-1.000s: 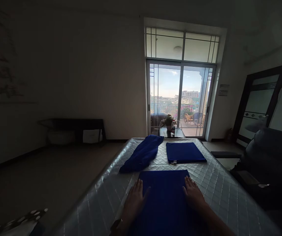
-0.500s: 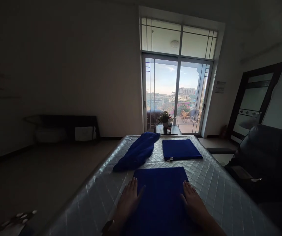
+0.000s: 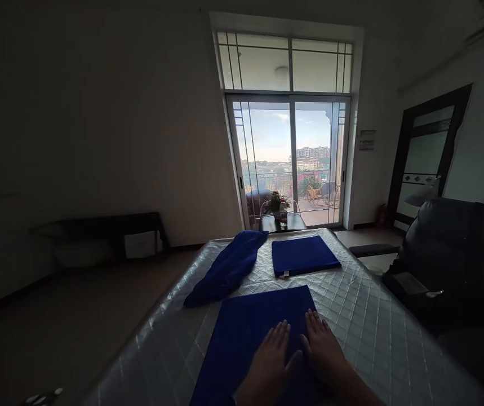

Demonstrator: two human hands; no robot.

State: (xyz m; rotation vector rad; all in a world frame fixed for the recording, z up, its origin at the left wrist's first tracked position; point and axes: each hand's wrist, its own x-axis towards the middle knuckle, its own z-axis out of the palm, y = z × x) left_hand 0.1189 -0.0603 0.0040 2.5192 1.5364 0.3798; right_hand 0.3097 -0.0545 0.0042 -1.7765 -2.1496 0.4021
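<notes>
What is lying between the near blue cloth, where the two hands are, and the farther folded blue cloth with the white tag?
In the head view, a narrow strip of silver quilted cover separates the near cloth from the tagged cloth.

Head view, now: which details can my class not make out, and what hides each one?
- Head view: near edge of the front blue cloth, cut off by the bottom edge.
- Head view: part of that cloth, hidden by the left hand and right hand.
- Head view: any print on the white tag, too small.
- Head view: wording on the wall notice, too small.
</notes>
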